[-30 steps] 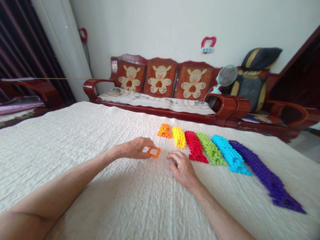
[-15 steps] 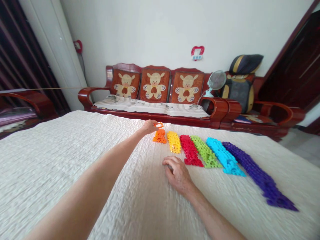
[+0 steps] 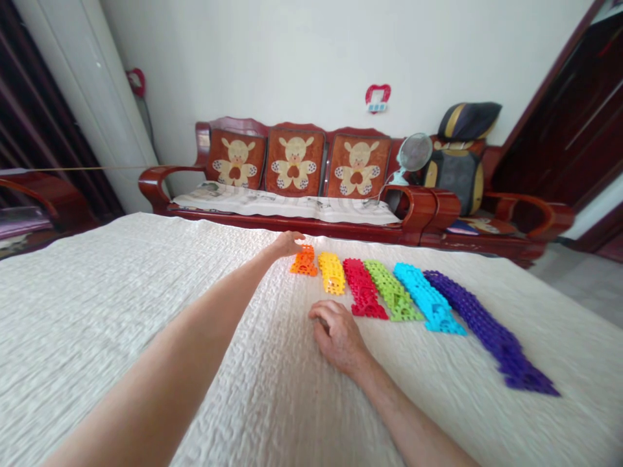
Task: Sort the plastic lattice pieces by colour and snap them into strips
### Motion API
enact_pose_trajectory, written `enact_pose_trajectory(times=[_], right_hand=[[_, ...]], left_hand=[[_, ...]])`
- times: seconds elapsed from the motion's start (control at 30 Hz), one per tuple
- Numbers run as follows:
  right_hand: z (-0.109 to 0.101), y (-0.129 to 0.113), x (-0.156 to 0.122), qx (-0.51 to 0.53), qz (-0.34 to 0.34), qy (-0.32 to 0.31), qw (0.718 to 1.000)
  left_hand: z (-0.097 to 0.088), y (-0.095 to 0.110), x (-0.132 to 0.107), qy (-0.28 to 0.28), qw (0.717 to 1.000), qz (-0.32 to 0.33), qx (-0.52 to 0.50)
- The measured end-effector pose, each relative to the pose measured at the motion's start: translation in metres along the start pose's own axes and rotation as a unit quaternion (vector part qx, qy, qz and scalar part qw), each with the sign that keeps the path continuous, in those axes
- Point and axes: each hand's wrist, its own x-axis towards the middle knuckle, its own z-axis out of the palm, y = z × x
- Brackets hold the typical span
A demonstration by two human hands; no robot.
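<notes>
My left hand is stretched out at the far end of a short row of orange plastic building pieces. Its fingertips are apart beside the top of that row, and nothing shows between them. My right hand rests on the quilted cover with loosely curled fingers and a gap at the thumb; I see nothing in it. Closest to it are the yellow pieces and the red pieces. Further right lie overlapping rows of green pieces, light blue pieces and purple pieces.
A pale quilted cover spreads beneath everything. Behind its far edge stands a wooden sofa with bear cushions. A small fan and a chair with a massage cushion are at the back right.
The orange piece my left hand held is now down at the far end of the orange row, and the fingers have let go. My right hand stays put; the view has shifted slightly.
</notes>
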Motion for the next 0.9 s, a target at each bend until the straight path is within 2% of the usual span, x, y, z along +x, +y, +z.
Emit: enact_pose_trajectory(times=[0.13,0.23,0.3,0.37,0.43,0.53,0.6,0.73,0.9], right_hand=[[0.0,0.0,0.0,-0.003,0.008,0.003,1.0],[0.001,0.0,0.0,-0.005,0.014,0.005,1.0],[0.001,0.001,0.0,-0.005,0.015,0.007,1.0],[0.001,0.001,0.0,-0.004,0.016,0.007,1.0],[0.001,0.002,0.0,-0.003,0.015,0.006,1.0],[0.001,0.003,0.001,-0.004,0.009,0.006,1.0],[0.001,0.003,0.002,-0.007,0.005,0.008,1.0],[0.002,0.001,0.003,-0.033,0.002,0.011,0.999],[0.001,-0.007,0.001,-0.113,0.003,-0.003,0.994]], left_hand=[[0.001,-0.012,-0.013,0.003,1.0,-0.007,-0.007],[0.006,-0.026,-0.038,-0.011,1.0,-0.015,0.017],[0.009,-0.037,-0.066,-0.013,0.999,0.012,0.027],[0.01,-0.046,-0.103,0.009,0.998,0.049,0.027],[0.009,-0.051,-0.145,0.037,0.99,0.136,0.004],[0.007,-0.046,-0.201,0.066,0.976,0.206,-0.008],[0.008,-0.036,-0.225,0.062,0.974,0.218,0.005],[0.011,-0.017,-0.237,0.085,0.977,0.196,0.024],[0.014,-0.016,-0.234,0.077,0.978,0.192,0.027]])
